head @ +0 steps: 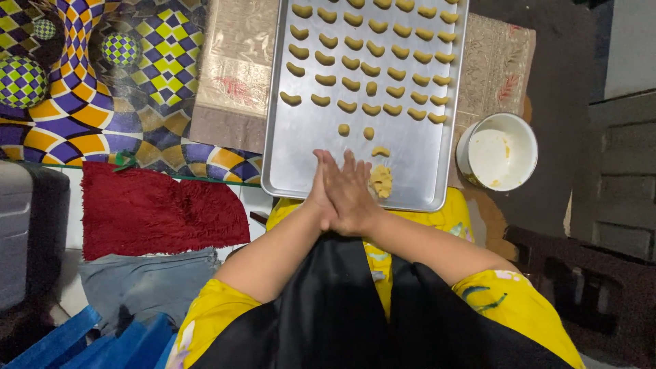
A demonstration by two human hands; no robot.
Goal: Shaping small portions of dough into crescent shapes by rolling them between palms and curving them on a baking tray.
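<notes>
Patterned floor mat (102, 89) in purple, yellow and orange, top left. Beige cloth (232, 61) spread under the tray. Red rug (157, 208) at left, grey fabric (143, 283) and blue crate (89, 338) below it.

Steel tray (301, 157) in the centre, set lengthwise away from the body. Rows of curved dough pieces (372, 48) across its far half; a few small stubby pieces (355, 130) loose below the rows. Dough lump (381, 181) on the near right of the tray, just beside the hands.

White bowl (497, 152) right of the tray, nearly empty, smears inside.

Left hand (324, 191) and right hand (355, 195) pressed palm to palm over the near tray edge, fingers straight, pointing away. Cannot tell whether dough lies between the palms.
</notes>
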